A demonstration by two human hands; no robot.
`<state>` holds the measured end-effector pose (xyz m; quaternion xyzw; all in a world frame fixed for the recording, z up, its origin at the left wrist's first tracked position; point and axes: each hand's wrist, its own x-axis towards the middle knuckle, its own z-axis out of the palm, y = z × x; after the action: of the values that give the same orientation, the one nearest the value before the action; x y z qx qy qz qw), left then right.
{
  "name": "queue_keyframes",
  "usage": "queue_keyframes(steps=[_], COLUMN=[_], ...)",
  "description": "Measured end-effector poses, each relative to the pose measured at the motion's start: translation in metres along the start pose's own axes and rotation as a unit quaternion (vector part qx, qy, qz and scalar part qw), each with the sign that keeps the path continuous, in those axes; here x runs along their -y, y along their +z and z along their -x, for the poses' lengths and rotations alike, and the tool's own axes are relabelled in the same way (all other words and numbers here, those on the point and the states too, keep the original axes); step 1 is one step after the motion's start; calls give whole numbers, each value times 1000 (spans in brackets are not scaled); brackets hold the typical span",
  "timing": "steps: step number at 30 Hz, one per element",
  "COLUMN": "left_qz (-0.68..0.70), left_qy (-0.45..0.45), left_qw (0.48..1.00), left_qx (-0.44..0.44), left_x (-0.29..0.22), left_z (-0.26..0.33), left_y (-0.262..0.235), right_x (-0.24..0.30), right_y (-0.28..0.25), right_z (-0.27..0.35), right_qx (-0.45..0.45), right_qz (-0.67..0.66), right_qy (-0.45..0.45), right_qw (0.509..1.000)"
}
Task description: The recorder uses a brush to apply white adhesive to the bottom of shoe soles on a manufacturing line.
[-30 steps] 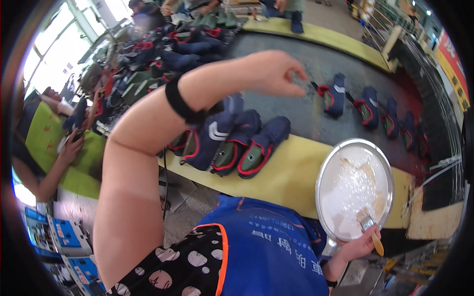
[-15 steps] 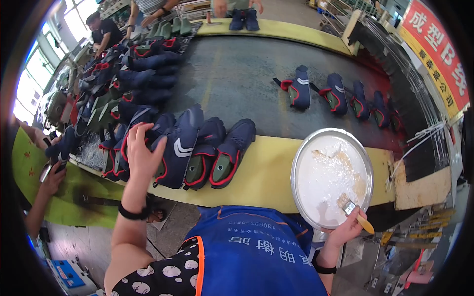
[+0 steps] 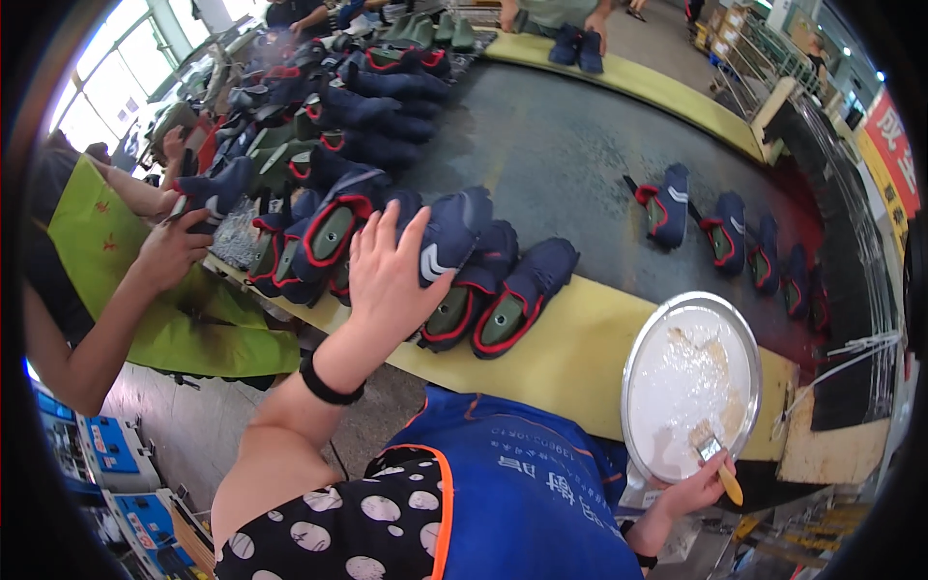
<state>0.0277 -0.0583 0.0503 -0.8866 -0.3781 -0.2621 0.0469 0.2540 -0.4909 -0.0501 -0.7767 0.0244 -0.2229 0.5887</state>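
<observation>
My left hand (image 3: 391, 285) lies over a navy shoe (image 3: 454, 227) with white stripes and touches it, fingers spread; part of that shoe is hidden beneath. Two navy shoes with red rims and green lasts stand just right of it, the outer shoe (image 3: 527, 295) at the end of the row. To the left, another shoe (image 3: 333, 232) shows its green last. In my right hand (image 3: 691, 488) is a paintbrush (image 3: 732, 488) with a yellow handle. Its bristles rest in white paste on a round metal tray (image 3: 628, 387).
A dark belt (image 3: 551, 135) carries several navy shoes at the right, between yellow ledges (image 3: 599, 319). Many shoes are heaped at the left. A co-worker in a green apron (image 3: 126, 251) holds a shoe (image 3: 215, 193) there. Across the belt, another person handles shoes (image 3: 577, 46).
My view has swung left. My left hand has moved right, onto the striped shoe. The paintbrush stays at the tray's lower edge. The person across the belt now touches the pair of shoes.
</observation>
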Motion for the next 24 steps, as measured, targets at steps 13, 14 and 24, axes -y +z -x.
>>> queue_keyframes(steps=[13, 14, 24], left_qz=[-184, -111, -114], left_qy=[-236, -259, -198], left_qw=[953, 959, 972], left_qx=[43, 33, 47], left_x=[229, 253, 276], left_z=[-283, -287, -278], left_y=[65, 78, 109], right_x=[1, 0, 0], right_y=[8, 8, 12], right_z=[4, 3, -1], right_qx=[6, -33, 16], right_qz=[-41, -23, -41], right_qy=[-9, -10, -53], right_qw=[999, 999, 998])
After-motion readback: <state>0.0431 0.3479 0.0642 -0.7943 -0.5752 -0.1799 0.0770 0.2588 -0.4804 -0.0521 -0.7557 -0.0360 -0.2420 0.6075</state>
